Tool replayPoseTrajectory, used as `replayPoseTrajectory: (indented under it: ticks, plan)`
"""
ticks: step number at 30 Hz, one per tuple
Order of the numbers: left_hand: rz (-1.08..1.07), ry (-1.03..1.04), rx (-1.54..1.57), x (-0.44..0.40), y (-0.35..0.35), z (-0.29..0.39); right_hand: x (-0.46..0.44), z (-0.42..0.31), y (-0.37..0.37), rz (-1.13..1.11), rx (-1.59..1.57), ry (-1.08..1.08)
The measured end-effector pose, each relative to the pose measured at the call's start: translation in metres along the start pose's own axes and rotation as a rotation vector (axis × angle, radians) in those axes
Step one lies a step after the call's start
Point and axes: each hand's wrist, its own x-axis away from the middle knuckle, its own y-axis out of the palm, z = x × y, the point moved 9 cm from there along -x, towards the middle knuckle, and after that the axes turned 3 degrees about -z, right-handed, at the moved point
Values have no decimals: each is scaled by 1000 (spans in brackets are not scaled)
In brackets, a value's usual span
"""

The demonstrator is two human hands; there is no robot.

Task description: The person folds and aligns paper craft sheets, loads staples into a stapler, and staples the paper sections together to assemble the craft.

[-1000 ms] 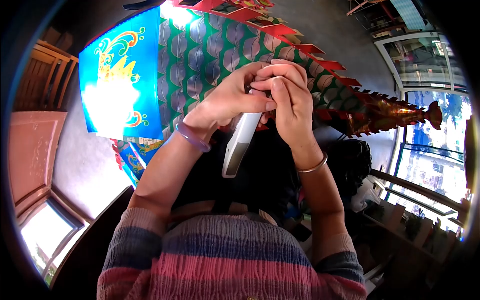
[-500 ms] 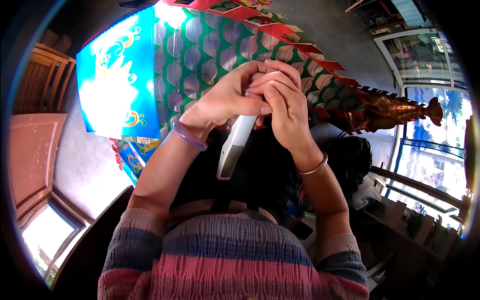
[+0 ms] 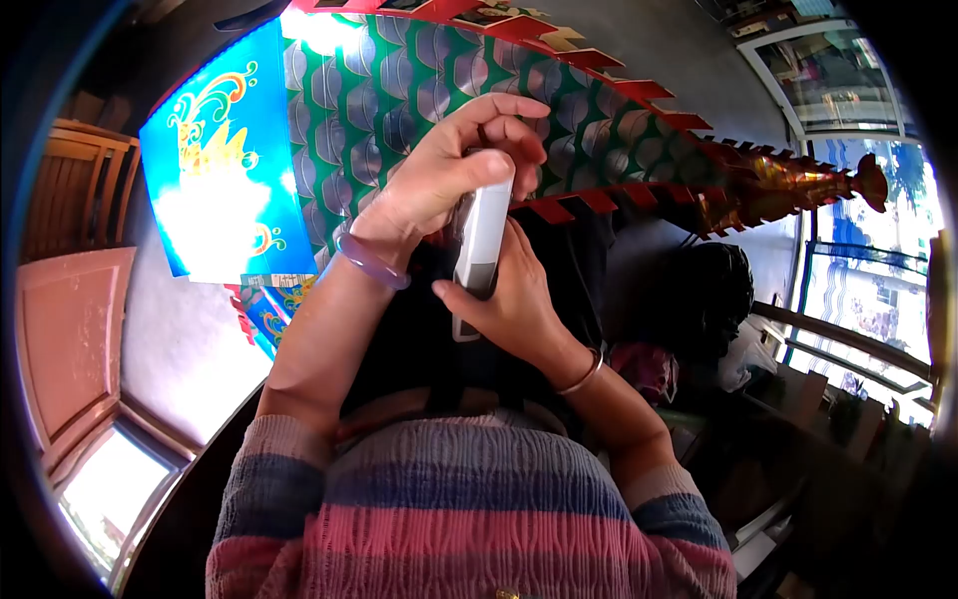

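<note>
A slim white-and-grey handheld device [image 3: 486, 232] stands lengthwise between my hands, over my dark lap; I cannot make out its exact kind. At its top end my left hand [image 3: 464, 160] grips it, thumb pressed along the edge and fingers loosely curled. Lower down, my right hand [image 3: 519, 299] holds the device from the right side, with its thumb across the near face. Part of the device's lower end hides behind that thumb. A green sheet printed with silver scales [image 3: 389, 90] and edged with red jagged trim spreads just beyond both hands.
A shiny blue panel with gold scrolls [image 3: 225, 150] joins the scaled sheet at left. The sheet narrows to a red-gold tail [image 3: 788, 190] at right. A black plastic bag [image 3: 723, 290] sits to the right, and a wooden chair [image 3: 85, 185] stands at left.
My right hand has left the fingers of my left hand and moved down onto the device's lower part. The device has shifted up slightly and stands more upright.
</note>
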Motion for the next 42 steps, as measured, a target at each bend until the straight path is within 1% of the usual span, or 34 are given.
replayPoseTrajectory:
  ticks: [3, 4, 5, 7, 9, 10, 13, 15, 18, 21, 23, 25, 26, 29, 30, 33, 37, 39, 42]
  plan:
    - [142, 81, -101, -1, -1, 6, 8, 14, -8, -25, -186, 32]
    - [121, 25, -95, -1, -4, 1, 15, 31, -8, -83, -365, 205]
    - [149, 40, -14, -2, -7, 0, 26, 45, -11, -98, -574, 362]
    - [183, 4, 52, -1, -10, 0, 27, 51, -34, -39, -738, 272]
    - [157, 26, 47, -1, -9, 0, 19, 49, -59, 8, -858, 153]
    - [160, 18, 29, -2, -9, 0, 19, 61, -68, 94, -859, 225]
    - [153, 19, -19, -3, -6, 0, 11, 85, -78, 194, -842, 304]
    - [141, 25, -51, -5, -4, 0, 8, 80, -79, 167, -833, 238]
    - [240, 17, -109, 3, -1, 5, 10, 84, -79, 266, -898, 151]
    - [188, -118, -191, 28, 27, -5, 16, 98, -72, 183, -851, 229]
    - [188, -451, 19, 60, 48, -46, 13, 86, -74, 205, -843, 198]
    - [451, -655, 232, 101, 52, -92, 10, 81, -77, 238, -802, 152]
    - [576, -658, 299, 111, 52, -103, 12, 83, -76, 215, -798, 165]
    - [882, -254, 329, 112, 26, -98, 14, 83, -73, 181, -778, 185]
    - [973, -181, 313, 110, 18, -89, 14, 82, -73, 180, -772, 188]
    - [1043, -129, 306, 107, 7, -94, 12, 75, -70, 190, -759, 178]
    - [1021, -63, 364, 103, -1, -100, 13, 78, -72, 171, -708, 223]
    - [1046, -54, 352, 103, -2, -98, 14, 79, -73, 170, -728, 235]
    - [1067, -53, 339, 104, -6, -98, 10, 75, -79, 262, -825, 167]
